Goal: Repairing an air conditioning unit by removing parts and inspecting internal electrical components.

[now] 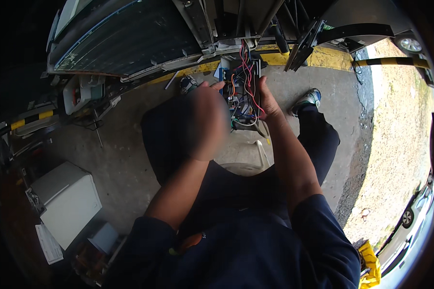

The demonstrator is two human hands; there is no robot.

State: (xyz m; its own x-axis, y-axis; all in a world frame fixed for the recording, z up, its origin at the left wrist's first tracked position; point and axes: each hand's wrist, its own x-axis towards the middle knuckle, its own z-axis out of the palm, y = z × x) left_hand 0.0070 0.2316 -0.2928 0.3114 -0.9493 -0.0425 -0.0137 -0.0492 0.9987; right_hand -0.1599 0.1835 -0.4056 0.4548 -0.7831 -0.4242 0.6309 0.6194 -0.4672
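Head view, looking steeply down

We look from head height onto our own forearms and lap, close below; the concrete floor (130, 164) bends outward at the fisheye rim, and the dismantled unit (130, 43) lies ahead.

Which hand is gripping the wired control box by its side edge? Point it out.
The right hand, clamped along the right edge of the control box. The left hand is blurred, in front of the box's left side; its grip is unclear.

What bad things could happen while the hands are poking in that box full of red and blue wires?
The thin red, blue and orange wires run loosely from the grey machine into the open electrical box, so a tug might pull one loose. The right hand grips the box's edge; slipping, it could drop. The blurred left hand might snag a wire.
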